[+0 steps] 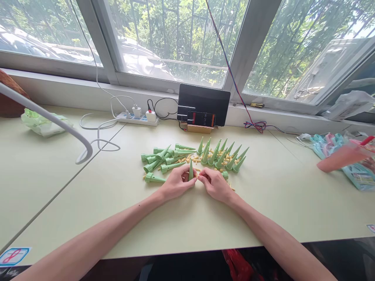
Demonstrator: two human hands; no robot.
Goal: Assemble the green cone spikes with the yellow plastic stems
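My left hand point(175, 183) is closed around a green plastic spike point(191, 171), which stands point up between thumb and fingers. Beside it, my right hand point(216, 185) pinches a small yellow plug-like piece point(197, 176) against the spike's lower side; the fingertips partly hide it. Behind my left hand lies a loose heap of green spikes point(160, 155), most on their sides. To the right, several more spikes point(215, 156) stand upright in rows. Small yellow pieces point(187, 158) are scattered between the two groups and among the upright spikes.
A phone point(201, 118) leans on a black tablet-like panel point(205, 102) at the window. Left of it are a power strip point(137, 119) and white cables. A pale curved bar point(55, 121) crosses the left side. A pink drink cup point(336, 158) lies tilted on bags at right.
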